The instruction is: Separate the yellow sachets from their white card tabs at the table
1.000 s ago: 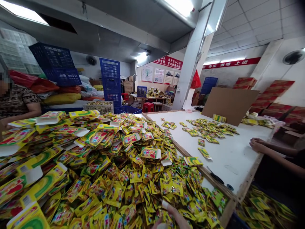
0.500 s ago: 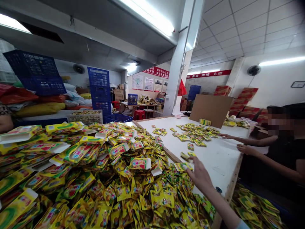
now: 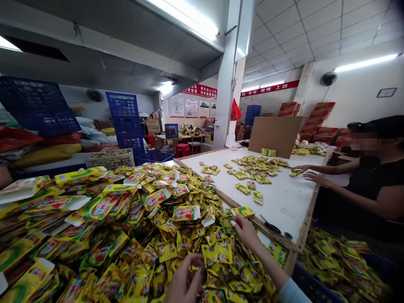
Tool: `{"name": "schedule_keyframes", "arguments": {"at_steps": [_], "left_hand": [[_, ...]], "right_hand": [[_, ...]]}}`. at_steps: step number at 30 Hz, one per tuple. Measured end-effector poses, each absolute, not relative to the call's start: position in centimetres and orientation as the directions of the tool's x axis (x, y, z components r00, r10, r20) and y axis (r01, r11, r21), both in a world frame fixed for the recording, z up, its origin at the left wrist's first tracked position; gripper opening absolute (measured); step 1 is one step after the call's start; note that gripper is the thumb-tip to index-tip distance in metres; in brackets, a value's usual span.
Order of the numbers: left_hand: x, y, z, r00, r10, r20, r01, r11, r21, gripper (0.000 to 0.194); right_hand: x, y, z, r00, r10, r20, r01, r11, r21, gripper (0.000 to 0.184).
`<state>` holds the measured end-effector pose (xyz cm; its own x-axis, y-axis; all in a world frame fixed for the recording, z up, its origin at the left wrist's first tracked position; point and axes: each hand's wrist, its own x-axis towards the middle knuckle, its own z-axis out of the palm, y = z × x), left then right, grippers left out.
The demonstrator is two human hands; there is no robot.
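Note:
A big heap of yellow sachets point(image 3: 164, 235) covers the table in front of me, with flat yellow cartons point(image 3: 78, 202) piled on its left side. My right hand point(image 3: 244, 231) reaches into the sachets at the heap's right edge, fingers curled down among them. My left hand point(image 3: 184, 282) rises at the bottom of the view with its fingers bent over the sachets; nothing clear shows in it. Two loose sachets point(image 3: 251, 193) lie on the white table point(image 3: 284, 202) beyond my right hand.
A person in black point(image 3: 369, 185) sits at the right with both hands on the white table beside scattered sachets point(image 3: 255, 170). A cardboard sheet point(image 3: 274, 134) stands at the table's far end. Blue crates point(image 3: 124, 120) are stacked behind. A bin of sachets point(image 3: 341, 261) sits low right.
My right hand drew back from the white table's edge into the heap; the sachets it tossed now lie on the white table. My left hand has come up into view.

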<state>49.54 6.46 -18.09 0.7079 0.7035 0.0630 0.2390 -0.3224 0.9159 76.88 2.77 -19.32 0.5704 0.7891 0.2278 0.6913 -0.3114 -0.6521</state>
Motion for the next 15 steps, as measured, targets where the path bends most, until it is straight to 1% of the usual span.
{"name": "schedule_keyframes", "arguments": {"at_steps": [1, 2, 3, 4, 5, 6, 8, 9, 11, 13, 15], "left_hand": [[51.2, 7.4, -18.0, 0.721, 0.678, 0.141, 0.287, -0.478, 0.83, 0.032], [52.9, 8.3, -18.0, 0.747, 0.625, 0.224, 0.299, -0.619, 0.726, 0.04], [54.5, 9.2, -18.2, 0.769, 0.588, 0.249, 0.295, -0.673, 0.678, 0.052], [55.8, 9.9, -18.4, 0.787, 0.559, 0.262, 0.29, -0.709, 0.643, 0.06], [56.8, 10.4, -18.7, 0.8, 0.539, 0.264, 0.28, -0.724, 0.63, 0.063], [57.5, 10.9, -19.0, 0.805, 0.534, 0.261, 0.274, -0.723, 0.634, 0.06], [57.9, 11.4, -19.4, 0.791, 0.544, 0.279, 0.268, -0.718, 0.642, 0.043], [57.6, 11.5, -19.4, 0.774, 0.562, 0.293, 0.266, -0.708, 0.655, 0.038], [56.6, 11.3, -19.1, 0.735, 0.602, 0.312, 0.252, -0.669, 0.699, 0.037], [55.3, 10.9, -18.6, 0.721, 0.623, 0.304, 0.227, -0.627, 0.745, 0.037], [54.1, 10.3, -18.3, 0.741, 0.615, 0.27, 0.172, -0.562, 0.809, 0.037]], "right_hand": [[76.7, 1.9, -19.2, 0.571, 0.784, 0.244, 0.685, -0.291, -0.668, 0.014], [76.4, 1.1, -19.1, 0.567, 0.783, 0.254, 0.678, -0.27, -0.684, 0.015], [76.1, 0.3, -19.1, 0.561, 0.786, 0.26, 0.671, -0.248, -0.699, 0.016], [75.7, -0.4, -19.0, 0.553, 0.789, 0.266, 0.665, -0.226, -0.712, 0.018], [75.4, -1.0, -18.9, 0.542, 0.794, 0.273, 0.661, -0.203, -0.722, 0.018], [75.1, -1.6, -18.7, 0.529, 0.801, 0.281, 0.66, -0.179, -0.73, 0.019], [74.5, -2.6, -18.2, 0.492, 0.818, 0.299, 0.668, -0.135, -0.732, 0.02], [74.2, -3.0, -17.7, 0.472, 0.826, 0.308, 0.676, -0.115, -0.728, 0.019], [73.2, -3.6, -16.5, 0.424, 0.843, 0.332, 0.696, -0.068, -0.715, 0.014], [71.9, -3.7, -15.1, 0.326, 0.87, 0.37, 0.742, 0.007, -0.67, 0.01], [70.2, -3.2, -13.7, 0.152, 0.907, 0.394, 0.81, 0.114, -0.575, 0.019]]}}
